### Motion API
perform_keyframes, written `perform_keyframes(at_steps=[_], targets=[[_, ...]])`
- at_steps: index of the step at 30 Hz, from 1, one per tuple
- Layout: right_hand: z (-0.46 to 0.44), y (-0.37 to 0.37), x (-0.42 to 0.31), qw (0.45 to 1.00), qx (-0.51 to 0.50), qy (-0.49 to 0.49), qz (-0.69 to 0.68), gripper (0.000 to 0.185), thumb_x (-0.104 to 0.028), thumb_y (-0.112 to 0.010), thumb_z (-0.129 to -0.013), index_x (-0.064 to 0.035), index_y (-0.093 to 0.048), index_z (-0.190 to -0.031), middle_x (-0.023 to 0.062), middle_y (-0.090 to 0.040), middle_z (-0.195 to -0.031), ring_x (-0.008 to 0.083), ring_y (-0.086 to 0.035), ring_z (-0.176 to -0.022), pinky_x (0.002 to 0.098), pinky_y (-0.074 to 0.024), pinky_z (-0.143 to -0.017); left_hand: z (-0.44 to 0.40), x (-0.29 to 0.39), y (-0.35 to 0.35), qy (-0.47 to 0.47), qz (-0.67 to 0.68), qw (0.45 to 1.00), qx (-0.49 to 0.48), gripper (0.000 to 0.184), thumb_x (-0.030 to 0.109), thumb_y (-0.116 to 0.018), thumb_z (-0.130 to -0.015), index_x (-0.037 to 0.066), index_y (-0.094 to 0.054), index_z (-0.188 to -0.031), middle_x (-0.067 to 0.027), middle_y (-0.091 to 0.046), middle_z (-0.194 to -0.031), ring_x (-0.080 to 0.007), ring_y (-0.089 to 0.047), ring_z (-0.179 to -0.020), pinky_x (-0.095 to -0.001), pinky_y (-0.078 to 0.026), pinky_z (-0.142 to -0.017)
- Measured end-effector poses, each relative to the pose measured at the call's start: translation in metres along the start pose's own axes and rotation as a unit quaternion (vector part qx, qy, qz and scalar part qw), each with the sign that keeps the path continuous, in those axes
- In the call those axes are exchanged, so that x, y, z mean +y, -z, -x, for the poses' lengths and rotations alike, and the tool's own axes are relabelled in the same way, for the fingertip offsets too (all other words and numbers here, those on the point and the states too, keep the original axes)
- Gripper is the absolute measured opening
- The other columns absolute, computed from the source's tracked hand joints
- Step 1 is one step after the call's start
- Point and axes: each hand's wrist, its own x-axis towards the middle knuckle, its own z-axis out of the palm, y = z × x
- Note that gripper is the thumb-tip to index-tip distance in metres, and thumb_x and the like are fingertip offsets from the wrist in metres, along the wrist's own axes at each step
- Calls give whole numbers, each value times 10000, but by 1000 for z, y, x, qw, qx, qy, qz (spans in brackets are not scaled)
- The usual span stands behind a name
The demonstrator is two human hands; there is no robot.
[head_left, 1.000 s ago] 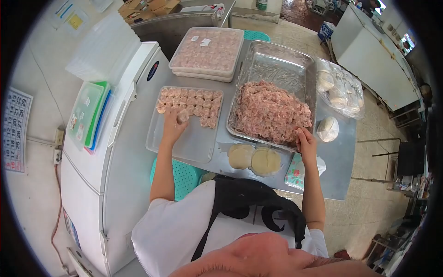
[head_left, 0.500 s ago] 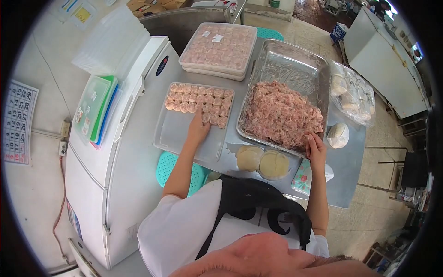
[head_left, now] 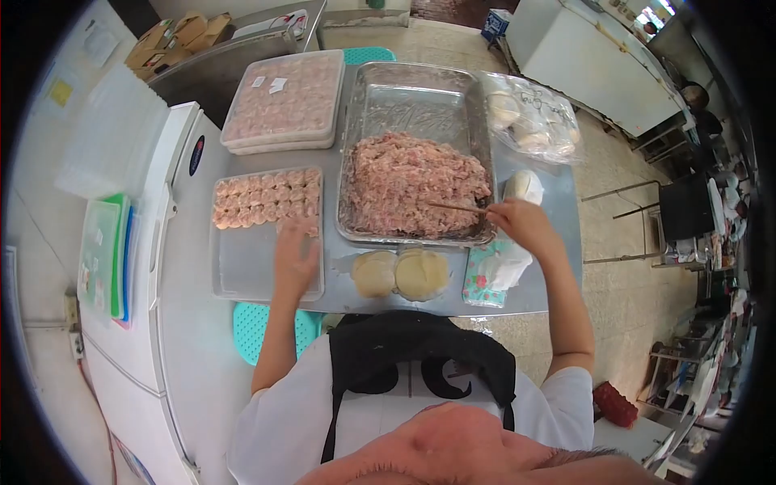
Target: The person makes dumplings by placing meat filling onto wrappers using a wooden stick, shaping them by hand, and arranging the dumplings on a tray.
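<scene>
My left hand point(head_left: 297, 255) is over a clear plastic tray point(head_left: 250, 279), its fingertips at the front row of small meat dumplings point(head_left: 267, 194). The fingers look spread, and nothing shows held in them. In my right hand point(head_left: 517, 220) is a thin brown stick point(head_left: 454, 207), gripped near one end. Its other end reaches over a mound of minced meat point(head_left: 416, 182) in a deep metal pan point(head_left: 420, 97). Two stacks of round pale wrappers point(head_left: 422, 275) lie on the metal table in front of the pan.
Stacked lidded boxes of dumplings point(head_left: 283, 101) stand behind the tray. Right of the pan lie a bag of round white packs point(head_left: 533, 121), a wrapped white bundle point(head_left: 524, 187) and a flowered packet point(head_left: 485, 275). A white freezer point(head_left: 194, 267) borders the left side.
My right hand has lifted from the pan's front corner, and the stick now shows over the meat. My left hand stays at the dumplings, its fingers looser. The view has shifted right.
</scene>
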Motion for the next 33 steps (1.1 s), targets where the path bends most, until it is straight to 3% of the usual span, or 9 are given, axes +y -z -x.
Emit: perform_keyframes(at_steps=[3,7,10,16,22,25,28,31,33], targets=[[-22,14,9,997,50,20,51,275,-336,-575,-901,-97,-708,-875,97,-635,-778,312,-629,-762,426,-493,-657,2,56,-30,-76,162,981,-71,341,85,-661,-773,48,-593,-1106,-159,-575,-1101,-352,-538,-1073,-416,-432,-940],[-42,-24,21,989,110,33,90,292,-336,-563,-913,-92,-680,-801,94,-633,-760,319,-628,-689,438,-494,-601,17,87,-98,-226,251,910,-241,398,117,-698,-756,60,-603,-1138,-141,-572,-1147,-331,-519,-1120,-419,-413,-964],[-39,-62,23,990,106,63,74,311,-331,-552,-921,-88,-651,-753,95,-633,-757,314,-628,-671,439,-496,-587,12,108,-121,-271,228,917,-184,393,148,-719,-742,64,-618,-1113,-139,-571,-1140,-334,-519,-1099,-415,-424,-946],[11,-67,14,986,18,140,90,298,-323,-559,-909,-89,-644,-747,87,-628,-737,292,-637,-680,423,-504,-583,15,97,-146,-214,108,946,-220,247,148,-707,-751,55,-671,-977,-97,-609,-1037,-312,-541,-1019,-402,-444,-905],[4,12,-3,968,-3,142,205,268,-313,-582,-882,-95,-655,-744,74,-629,-720,264,-647,-693,410,-520,-607,22,96,-109,-71,202,973,-91,132,157,-648,-849,51,-657,-927,-84,-626,-954,-274,-594,-934,-387,-482,-832],[-6,7,-8,971,40,149,184,261,-324,-595,-865,-104,-658,-740,69,-630,-709,257,-647,-691,401,-517,-593,27,88,-102,179,484,849,-116,166,175,-590,-917,46,-648,-1005,-68,-637,-1044,-235,-609,-982,-375,-488,-862],[-11,-31,-10,966,22,183,180,266,-331,-591,-866,-111,-656,-731,69,-634,-709,253,-649,-694,397,-516,-583,22,87,-95,297,752,587,-42,221,196,-561,-948,26,-632,-1071,-81,-630,-1114,-167,-599,-1017,-340,-487,-878],[-11,-26,-8,965,16,195,175,281,-331,-568,-885,-108,-650,-736,74,-641,-721,260,-657,-706,400,-521,-583,16,104,-75,329,733,596,-11,248,213,-543,-958,8,-636,-1062,-103,-654,-1049,-184,-621,-989,-347,-500,-854],[-20,-11,1,964,56,215,144,299,-332,-547,-904,-100,-644,-741,79,-644,-733,271,-664,-711,409,-526,-581,23,93,-77,297,554,777,-26,264,224,-521,-969,7,-640,-1061,-88,-670,-1021,-187,-634,-970,-352,-510,-832]])
